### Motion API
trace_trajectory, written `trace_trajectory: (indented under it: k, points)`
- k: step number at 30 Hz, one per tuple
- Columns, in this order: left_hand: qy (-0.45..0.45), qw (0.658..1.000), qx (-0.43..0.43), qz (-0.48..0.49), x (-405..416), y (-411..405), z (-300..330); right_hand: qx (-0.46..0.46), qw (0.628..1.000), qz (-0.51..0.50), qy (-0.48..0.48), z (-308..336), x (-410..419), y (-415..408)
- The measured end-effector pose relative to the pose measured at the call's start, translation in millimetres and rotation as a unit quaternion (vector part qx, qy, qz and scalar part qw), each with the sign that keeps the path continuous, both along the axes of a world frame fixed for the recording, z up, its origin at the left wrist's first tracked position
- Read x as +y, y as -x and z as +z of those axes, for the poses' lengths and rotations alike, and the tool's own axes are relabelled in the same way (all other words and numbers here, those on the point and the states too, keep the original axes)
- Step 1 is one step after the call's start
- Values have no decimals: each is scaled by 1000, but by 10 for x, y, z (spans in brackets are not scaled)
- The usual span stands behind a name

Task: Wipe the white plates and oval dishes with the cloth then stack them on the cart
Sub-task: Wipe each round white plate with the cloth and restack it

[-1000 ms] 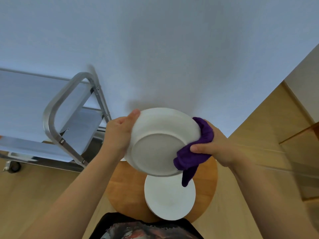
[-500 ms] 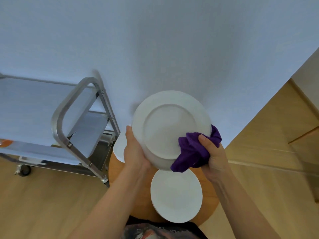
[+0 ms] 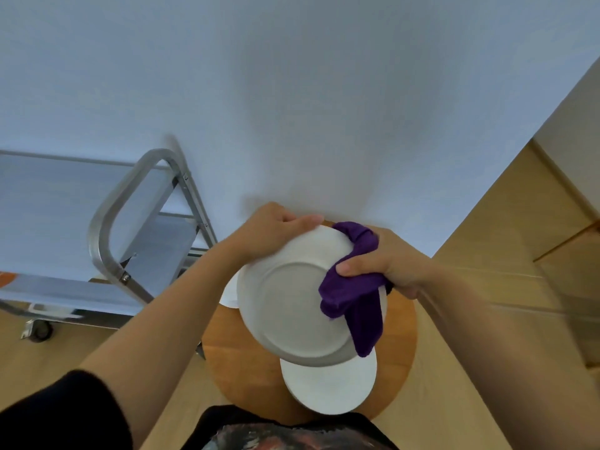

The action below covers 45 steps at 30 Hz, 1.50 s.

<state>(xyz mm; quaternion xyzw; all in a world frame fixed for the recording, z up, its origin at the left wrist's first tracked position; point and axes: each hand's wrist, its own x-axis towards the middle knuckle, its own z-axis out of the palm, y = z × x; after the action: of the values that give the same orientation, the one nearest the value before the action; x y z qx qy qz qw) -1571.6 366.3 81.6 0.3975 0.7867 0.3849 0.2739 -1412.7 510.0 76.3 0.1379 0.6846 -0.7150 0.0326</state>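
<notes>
Head view: left hand (image 3: 266,228) grips the plate (image 3: 292,303) tilted so the right hand (image 3: 386,267), pinching the cloth (image 3: 354,297), wipes its underside.

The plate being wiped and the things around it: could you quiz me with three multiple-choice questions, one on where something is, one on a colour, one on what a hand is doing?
1. Where does the metal cart stand?
A. to the person's left, by the wall
B. to the person's right
C. on the round table

2. What colour is the cloth?
A. yellow
B. purple
C. white

3. What is the left hand doing?
A. hanging free
B. gripping the top edge of the held plate
C. lying flat on the table

Answers:
1 A: its tubular frame shows left of the round wooden table, against the wall.
2 B: the cloth that the right hand presses on the plate is deep purple.
3 B: its thumb and fingers curl over the plate's upper rim.
</notes>
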Motion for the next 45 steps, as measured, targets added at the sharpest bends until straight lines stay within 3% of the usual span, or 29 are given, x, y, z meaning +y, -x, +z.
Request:
trace_trajectory:
  k: [6,10,15,19,22,26,27,29,30,32,33,36,42,45]
  points:
    - [-73,990,-53,112,-86,-66,-156,51,997,-40,-50,79,92,-132]
    - [-123,942,-142,277,-72,50,-121,107,990,-89,-11,58,191,-257]
    - [-129,912,-237,309,-136,8,-196,132,977,-162,44,-150,118,-358]
    - [-195,827,-352,393,-122,-107,-271,161,938,-261,160,-402,-129,-350]
    - [-214,794,-366,436,-88,-353,-399,188,896,-330,229,-448,-164,-344]
    - [-259,691,-484,471,49,-605,-389,146,862,-393,286,-595,-362,-265]
    - [-274,683,-498,459,76,-628,-366,138,854,-400,303,-610,-408,-236]
    - [-286,709,-469,442,97,-639,-377,124,837,-408,343,-576,-375,-226]
    - [-284,738,-451,413,61,-633,-392,124,831,-403,363,-544,-311,-259]
    - [-263,797,-464,284,-114,-541,-362,132,837,-365,386,-449,-170,-365]
    - [-239,808,-491,221,-199,-454,-345,121,850,-347,378,-424,-118,-417]
    - [-196,778,-576,153,-313,-227,-384,55,896,-299,322,-444,-63,-503]
    - [-254,771,-564,149,-283,-368,-440,48,867,-392,303,-511,-299,-413]
    - [-291,747,-574,166,-225,-442,-412,47,875,-406,260,-614,-519,-375]
